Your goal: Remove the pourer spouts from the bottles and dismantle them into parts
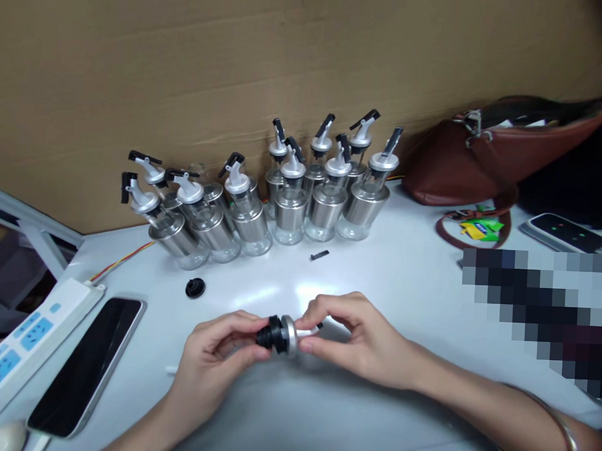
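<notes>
Between my two hands, above the table, is a pourer stopper (289, 336) lying sideways, with a black ribbed plug at its left end and a silver disc and spout at its right. My left hand (220, 355) pinches the black plug. The fingers of my right hand (353, 337) grip the spout beside the silver disc. A black round plug (195, 288) rests on the table to the left, and a small black lever piece (319, 255) lies beyond my hands. Several glass bottles with metal sleeves (290, 212) stand behind, most topped with similar pourers.
The grey-white table (408, 283) has a cardboard wall behind it. At left are a phone (88, 366) and a white power strip (31, 347). A brown bag (458, 156), small packets (480, 228) and a black-topped device (570, 232) are at right.
</notes>
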Demonstrator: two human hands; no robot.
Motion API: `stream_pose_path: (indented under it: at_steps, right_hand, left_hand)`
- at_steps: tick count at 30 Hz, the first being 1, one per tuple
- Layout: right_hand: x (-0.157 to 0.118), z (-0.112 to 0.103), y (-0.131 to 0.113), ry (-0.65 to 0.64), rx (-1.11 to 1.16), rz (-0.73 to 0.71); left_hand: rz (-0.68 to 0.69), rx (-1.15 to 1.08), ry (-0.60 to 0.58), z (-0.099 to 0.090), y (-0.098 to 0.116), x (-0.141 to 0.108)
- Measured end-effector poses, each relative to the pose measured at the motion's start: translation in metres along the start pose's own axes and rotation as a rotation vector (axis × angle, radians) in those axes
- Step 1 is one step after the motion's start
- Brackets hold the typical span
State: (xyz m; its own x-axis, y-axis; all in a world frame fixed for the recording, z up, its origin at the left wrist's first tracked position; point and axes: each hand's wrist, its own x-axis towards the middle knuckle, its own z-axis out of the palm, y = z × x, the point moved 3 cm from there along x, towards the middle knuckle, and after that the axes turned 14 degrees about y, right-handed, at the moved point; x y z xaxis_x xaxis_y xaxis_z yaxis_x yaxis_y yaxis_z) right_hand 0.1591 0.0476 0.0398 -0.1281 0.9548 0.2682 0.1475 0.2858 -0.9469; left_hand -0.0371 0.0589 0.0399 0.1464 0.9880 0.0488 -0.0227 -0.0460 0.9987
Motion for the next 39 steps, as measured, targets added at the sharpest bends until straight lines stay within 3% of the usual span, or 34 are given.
stream_pose_path:
  at_steps: [10,29,39]
  right_hand:
    - [-0.001,0.003,0.004,-0.04,0.011,0.074]
    - [-0.002,-0.001,-0.003,-0.182,-0.113,-0.003]
    - [-0.006,0.006,-0.001,-0.176,-0.152,0.159]
  left_hand:
    - [0.181,0.132,-0.072,-0.003,0.005,0.003]
    - [0.148,0.177,-0.212,0.001,-0.001,0.001]
    - [0.144,0.169,-0.201,0.002,-0.007,-0.003]
